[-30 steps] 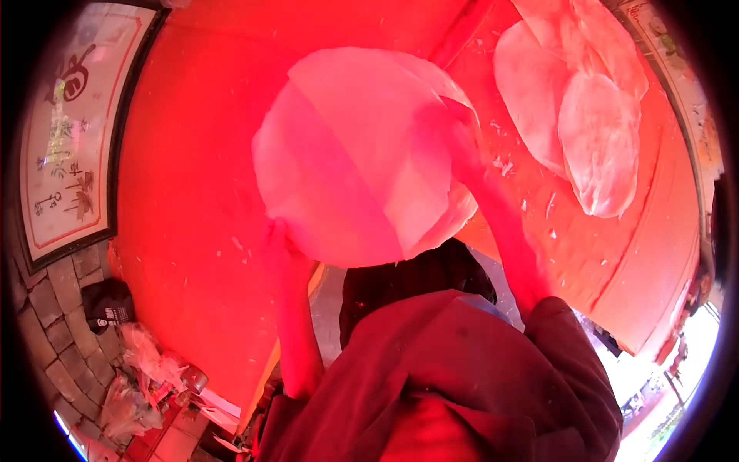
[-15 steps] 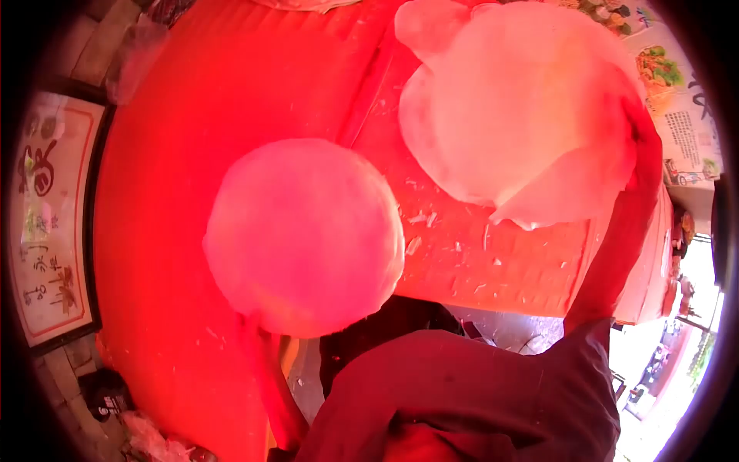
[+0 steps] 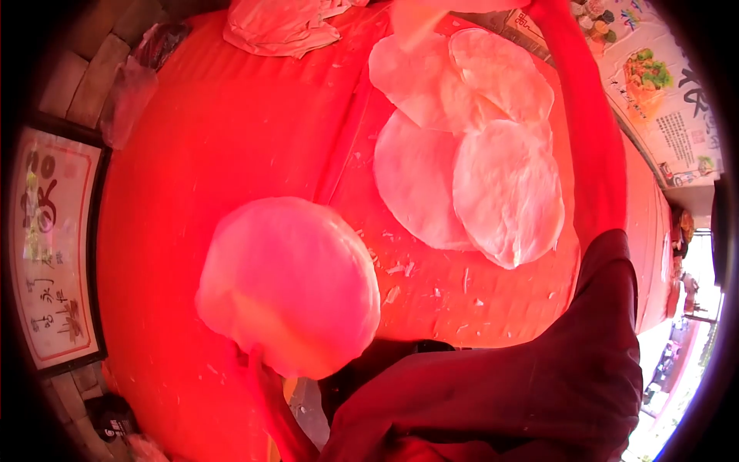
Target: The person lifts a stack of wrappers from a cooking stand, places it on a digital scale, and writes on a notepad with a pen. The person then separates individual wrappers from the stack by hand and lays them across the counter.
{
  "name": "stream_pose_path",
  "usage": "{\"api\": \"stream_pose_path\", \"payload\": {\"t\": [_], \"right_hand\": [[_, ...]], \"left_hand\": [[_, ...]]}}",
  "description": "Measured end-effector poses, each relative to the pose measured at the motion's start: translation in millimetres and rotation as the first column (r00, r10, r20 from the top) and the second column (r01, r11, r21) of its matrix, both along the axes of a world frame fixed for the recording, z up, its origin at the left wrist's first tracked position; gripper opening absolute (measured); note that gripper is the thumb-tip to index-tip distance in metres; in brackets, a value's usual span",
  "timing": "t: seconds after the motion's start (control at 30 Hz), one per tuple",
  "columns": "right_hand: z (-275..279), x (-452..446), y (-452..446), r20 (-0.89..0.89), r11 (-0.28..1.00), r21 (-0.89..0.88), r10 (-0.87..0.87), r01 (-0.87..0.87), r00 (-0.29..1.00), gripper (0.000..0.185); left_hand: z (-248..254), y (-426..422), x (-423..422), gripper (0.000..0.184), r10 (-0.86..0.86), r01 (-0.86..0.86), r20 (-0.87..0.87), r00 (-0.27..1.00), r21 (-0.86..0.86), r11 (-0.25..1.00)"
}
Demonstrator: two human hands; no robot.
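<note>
Nearest, the left hand [image 3: 252, 365] is seen closed on the lower rim of a pale round sheet [image 3: 296, 281], seemingly more than 1 layer thick at its right edge. Only the rim is gripped, probably so that the broad face is left uncovered; whether any weight is borne by the red table [image 3: 181, 169] beneath cannot be told. Beyond it, small scraps [image 3: 400, 269] are scattered over the tabletop. Farther on, at least 4 pale discs [image 3: 508, 189] are laid overlapping, perhaps because little room is taken up that way. Past them the right arm [image 3: 589, 146] is stretched to the top edge, where the right hand [image 3: 542, 8] is mostly cut off; 1 more pale piece [image 3: 418, 21] is shown beside it, but whether the fingers are closed on it cannot be told. Well apart, at the far edge, a crumpled cloth-like bundle [image 3: 281, 27] is set.
</note>
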State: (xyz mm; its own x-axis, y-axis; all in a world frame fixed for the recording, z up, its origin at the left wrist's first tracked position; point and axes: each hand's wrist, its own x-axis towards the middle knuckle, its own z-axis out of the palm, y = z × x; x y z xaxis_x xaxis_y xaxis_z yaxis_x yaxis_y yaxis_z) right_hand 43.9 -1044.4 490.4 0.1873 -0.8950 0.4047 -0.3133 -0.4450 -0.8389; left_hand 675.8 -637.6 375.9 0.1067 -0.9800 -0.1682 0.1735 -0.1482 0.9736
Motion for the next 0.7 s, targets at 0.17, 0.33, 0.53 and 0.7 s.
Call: {"api": "stream_pose_path", "payload": {"t": [0.17, 0.33, 0.53, 0.7], "right_hand": [[-58, -22, 15, 0.148, 0.975, 0.185, 0.094, -0.121, 0.985, 0.027], [-104, 42, 89, 0.306, 0.91, 0.319, 0.165, -0.264, 0.938, 0.026], [-161, 352, 284, 0.499, 0.767, 0.448, 0.213, -0.46, 0.84, 0.025], [-136, 353, 261, 0.549, 0.803, 0.382, 0.202, -0.458, 0.811, 0.024]], "left_hand": [[5, -16, -6, 0.052, -0.039, 0.039, 0.039, 0.998, -0.003, 0.999], [-16, -32, -28, 0.048, -0.219, 0.22, 0.283, 0.934, 0.029, 0.975], [7, -50, -96, 0.032, -0.516, 0.499, 0.499, 0.696, 0.182, 0.847], [16, -32, -84, 0.026, -0.411, 0.441, 0.538, 0.736, 0.079, 0.894]]}}
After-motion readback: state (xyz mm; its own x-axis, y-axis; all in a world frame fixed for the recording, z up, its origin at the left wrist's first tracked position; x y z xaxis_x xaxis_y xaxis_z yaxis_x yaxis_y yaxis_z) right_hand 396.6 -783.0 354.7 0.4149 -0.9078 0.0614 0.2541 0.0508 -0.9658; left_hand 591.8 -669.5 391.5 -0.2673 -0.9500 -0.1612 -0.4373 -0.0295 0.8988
